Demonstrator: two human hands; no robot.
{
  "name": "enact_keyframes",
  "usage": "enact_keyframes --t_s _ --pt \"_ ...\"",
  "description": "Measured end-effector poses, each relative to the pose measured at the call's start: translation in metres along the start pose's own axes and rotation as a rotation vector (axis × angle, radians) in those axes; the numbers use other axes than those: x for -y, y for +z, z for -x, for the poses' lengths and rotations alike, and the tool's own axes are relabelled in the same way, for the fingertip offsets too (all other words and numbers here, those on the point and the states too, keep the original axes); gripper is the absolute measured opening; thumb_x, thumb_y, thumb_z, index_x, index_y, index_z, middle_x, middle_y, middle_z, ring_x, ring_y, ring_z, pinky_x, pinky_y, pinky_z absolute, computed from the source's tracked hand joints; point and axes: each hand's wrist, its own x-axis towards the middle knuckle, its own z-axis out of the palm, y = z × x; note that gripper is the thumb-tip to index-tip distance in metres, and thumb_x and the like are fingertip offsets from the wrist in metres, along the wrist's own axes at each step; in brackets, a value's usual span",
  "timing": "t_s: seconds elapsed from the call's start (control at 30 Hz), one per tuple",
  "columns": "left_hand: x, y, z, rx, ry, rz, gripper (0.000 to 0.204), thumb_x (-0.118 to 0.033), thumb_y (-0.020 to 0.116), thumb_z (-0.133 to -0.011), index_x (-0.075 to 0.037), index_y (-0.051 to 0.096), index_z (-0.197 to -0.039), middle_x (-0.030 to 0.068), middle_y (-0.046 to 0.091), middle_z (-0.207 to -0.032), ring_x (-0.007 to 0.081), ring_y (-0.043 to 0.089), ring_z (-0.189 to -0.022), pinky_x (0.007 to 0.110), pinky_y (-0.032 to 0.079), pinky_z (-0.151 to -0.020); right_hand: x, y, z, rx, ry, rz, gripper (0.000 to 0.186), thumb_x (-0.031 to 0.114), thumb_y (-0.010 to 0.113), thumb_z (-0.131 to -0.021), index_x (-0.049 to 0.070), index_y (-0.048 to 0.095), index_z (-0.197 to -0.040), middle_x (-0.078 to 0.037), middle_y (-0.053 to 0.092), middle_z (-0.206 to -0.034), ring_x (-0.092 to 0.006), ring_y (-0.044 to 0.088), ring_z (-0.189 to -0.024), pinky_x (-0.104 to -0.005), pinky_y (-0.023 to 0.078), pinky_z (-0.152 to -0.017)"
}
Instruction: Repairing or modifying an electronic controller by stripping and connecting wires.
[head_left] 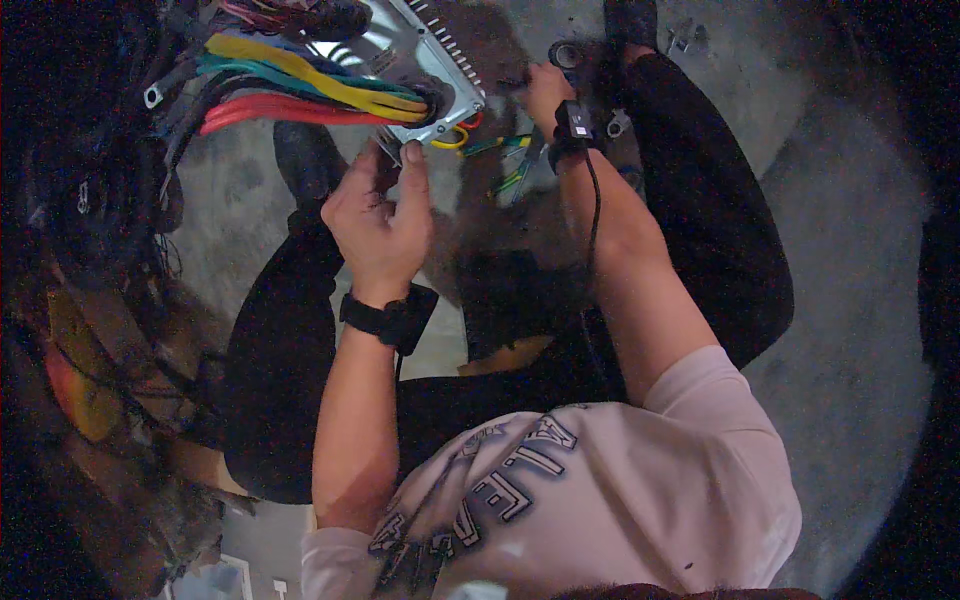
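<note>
A silvery metal enclosure with a toothed edge is at the top of the view. Thick bundles of yellow cables, green cables and red cables run into a dark round opening near its lower corner. My left hand grips that corner from below, thumb on the near side and fingers partly hidden behind. Farther right, my right hand reaches beside the enclosure, its fingers curled closed; what they hold, if anything, is lost in the dark.
A dark ring-shaped roll lies just beyond my right hand. Short yellow-green wires are on the floor between my hands. Small metal pieces lie at the upper right. Dark coiled cables crowd the left side. My legs spread on both sides.
</note>
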Motion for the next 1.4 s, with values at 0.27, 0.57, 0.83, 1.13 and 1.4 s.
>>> enact_keyframes --t_s 0.27,0.57,0.83,1.13,1.4 --pt "-0.004 -0.003 0.0 0.065 -0.015 0.053 0.024 -0.011 0.069 -0.089 0.007 0.066 -0.104 0.0135 0.073 -0.087 0.0127 0.07 -0.079 0.025 0.052 -0.066 -0.004 -0.011 0.009 0.006 -0.04 -0.158 0.034 0.016 0.061 -0.081 0.009 0.065 -0.114 -0.017 0.066 -0.106 -0.0362 0.066 -0.099 -0.0474 0.055 -0.082" --pt "-0.015 -0.022 -0.014 0.164 0.106 -0.004 0.038 -0.016 0.069 -0.089 0.005 0.063 -0.121 0.0197 0.072 -0.096 0.0203 0.073 -0.084 0.028 0.054 -0.063 0.014 -0.036 0.009 -0.21 0.022 -0.091 0.026 0.019 0.073 -0.076 0.006 0.072 -0.099 -0.019 0.071 -0.089 -0.0363 0.069 -0.085 -0.0426 0.054 -0.073" --pt "0.019 0.01 -0.031 0.236 0.217 -0.074 0.044 -0.029 0.068 -0.089 0.004 0.064 -0.118 0.0227 0.071 -0.093 0.0312 0.072 -0.082 0.036 0.054 -0.069 0.039 -0.112 0.023 -0.46 -0.008 -0.724 0.023 0.015 0.07 -0.088 -0.001 0.07 -0.103 -0.005 0.068 -0.08 -0.0105 0.06 -0.069 -0.0256 0.048 -0.06" --pt "0.035 0.036 -0.052 0.367 0.255 -0.116 0.042 -0.034 0.065 -0.092 0.003 0.067 -0.112 0.0241 0.07 -0.096 0.0385 0.069 -0.089 0.042 0.053 -0.077 0.092 -0.209 0.095 -0.383 -0.056 -0.864 0.022 0.014 0.072 -0.088 -0.002 0.071 -0.103 0.0 0.064 -0.079 -0.0057 0.054 -0.067 -0.0208 0.042 -0.059" --pt "0.051 0.056 -0.063 0.382 0.294 -0.191 0.043 -0.041 0.066 -0.088 0.0 0.067 -0.098 0.0215 0.068 -0.08 0.0418 0.066 -0.078 0.048 0.052 -0.073 0.104 -0.185 0.112 -0.149 0.065 -0.975 0.023 0.019 0.075 -0.083 0.002 0.075 -0.099 -0.009 0.074 -0.091 -0.0138 0.066 -0.08 -0.0267 0.051 -0.072"
